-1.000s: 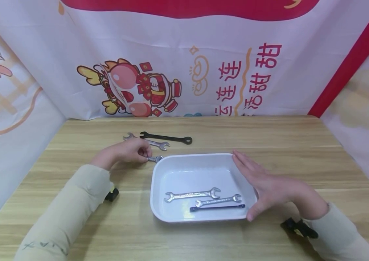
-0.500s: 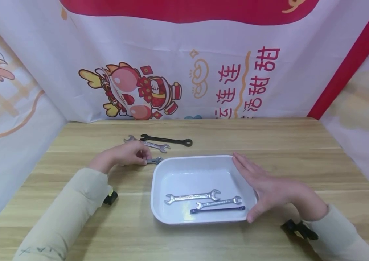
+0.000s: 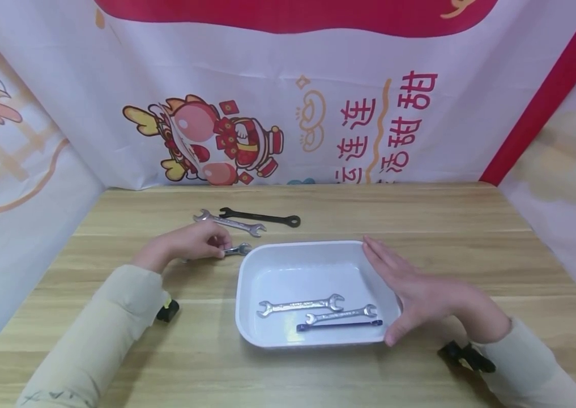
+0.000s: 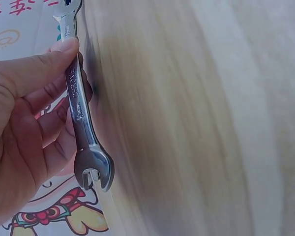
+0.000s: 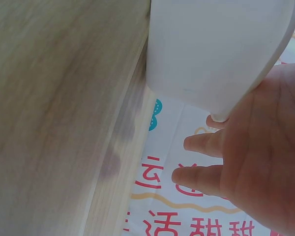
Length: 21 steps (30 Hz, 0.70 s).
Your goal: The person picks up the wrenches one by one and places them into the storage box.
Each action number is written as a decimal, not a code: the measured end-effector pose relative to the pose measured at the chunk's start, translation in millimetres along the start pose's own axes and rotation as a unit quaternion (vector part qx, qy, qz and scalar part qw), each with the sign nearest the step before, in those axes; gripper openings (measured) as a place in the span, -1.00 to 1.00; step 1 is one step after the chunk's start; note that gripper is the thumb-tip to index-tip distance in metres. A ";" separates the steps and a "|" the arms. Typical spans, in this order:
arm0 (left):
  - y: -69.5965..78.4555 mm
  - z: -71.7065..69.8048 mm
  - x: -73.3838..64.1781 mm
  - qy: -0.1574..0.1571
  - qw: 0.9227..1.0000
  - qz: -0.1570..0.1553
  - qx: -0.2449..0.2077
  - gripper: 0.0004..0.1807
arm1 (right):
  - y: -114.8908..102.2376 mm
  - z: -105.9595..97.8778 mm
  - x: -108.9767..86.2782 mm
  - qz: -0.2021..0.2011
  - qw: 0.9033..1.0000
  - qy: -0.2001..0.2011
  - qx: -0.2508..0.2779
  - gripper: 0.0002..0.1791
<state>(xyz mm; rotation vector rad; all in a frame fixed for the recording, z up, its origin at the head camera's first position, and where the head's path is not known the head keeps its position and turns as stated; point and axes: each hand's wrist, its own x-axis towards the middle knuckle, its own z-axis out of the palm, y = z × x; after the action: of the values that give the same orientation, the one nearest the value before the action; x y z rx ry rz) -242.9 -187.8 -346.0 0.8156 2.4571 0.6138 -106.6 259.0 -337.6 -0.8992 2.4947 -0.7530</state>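
Observation:
My left hand (image 3: 200, 239) pinches a silver open-end wrench (image 3: 239, 249) left of the white tray (image 3: 313, 247). In the left wrist view, the thumb presses on the shank of this wrench (image 4: 78, 105), and curled fingers lie behind it. My right hand (image 3: 420, 297) rests with spread, fairly straight fingers on the right rim of the tray. Inside the tray lie two silver open-end wrenches, a longer one (image 3: 300, 306) and a shorter one (image 3: 341, 314), with a thin dark blue wrench (image 3: 340, 325) beside them.
Behind my left hand, another silver wrench (image 3: 231, 223) lies on the wooden table (image 3: 420, 221), close to a black combination wrench (image 3: 259, 216). A printed cloth (image 3: 247, 51) hangs along the back edge, with more cloth at both sides.
My left hand has shifted slightly left with the silver wrench, and more of the wrench lying behind it shows. The right hand and the tray have stayed in place.

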 end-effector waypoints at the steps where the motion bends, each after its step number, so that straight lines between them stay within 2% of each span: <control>1: -0.2 -0.4 -0.7 0.001 1.000 -0.005 -0.001 -0.92 | 0.0 -0.1 0.0 -0.001 1.000 0.000 -0.002 0.59; 6: -1.3 -2.1 -4.5 0.006 1.000 -0.016 0.000 -0.92 | 0.4 0.0 -0.1 -0.005 1.000 0.002 -0.014 0.61; 21: 7.8 -8.6 -20.6 0.025 0.999 -0.028 0.006 -0.89 | 1.0 0.5 0.8 -0.003 1.000 0.004 -0.013 0.61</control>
<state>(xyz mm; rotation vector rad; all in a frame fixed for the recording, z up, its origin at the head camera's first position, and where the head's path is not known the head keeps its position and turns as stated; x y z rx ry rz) -229.8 -197.7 -329.0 0.7428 2.5221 0.6067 -107.4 258.9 -338.7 -0.9143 2.5153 -0.7303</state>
